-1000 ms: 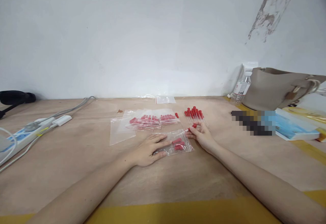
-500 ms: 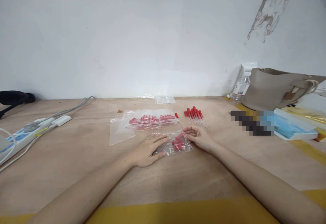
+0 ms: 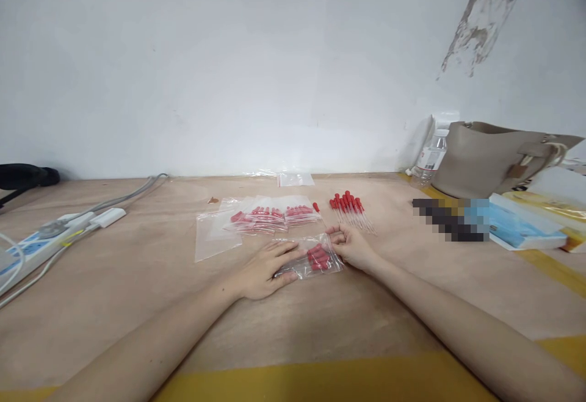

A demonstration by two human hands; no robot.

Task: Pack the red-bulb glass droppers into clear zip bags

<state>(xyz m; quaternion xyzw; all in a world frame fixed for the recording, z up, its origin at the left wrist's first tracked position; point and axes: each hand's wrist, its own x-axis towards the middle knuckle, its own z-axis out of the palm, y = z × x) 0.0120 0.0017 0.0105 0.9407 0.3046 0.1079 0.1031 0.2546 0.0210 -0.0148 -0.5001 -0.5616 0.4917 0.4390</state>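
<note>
The left hand (image 3: 264, 271), fingers wide, lies on the nine-o'clock side of a clear bag (image 3: 302, 268); the right hand (image 3: 336, 244), fingers narrow, is at three o'clock, grip unclear. Red-topped droppers (image 3: 350, 207) lie at one o'clock, red bulbs (image 3: 318, 258) inside the bag.

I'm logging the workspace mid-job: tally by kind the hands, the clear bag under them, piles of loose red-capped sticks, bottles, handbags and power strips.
Hands: 2, left hand and right hand
Clear bag: 1
Stick pile: 1
Bottle: 1
Handbag: 1
Power strip: 1
Total: 7
</note>
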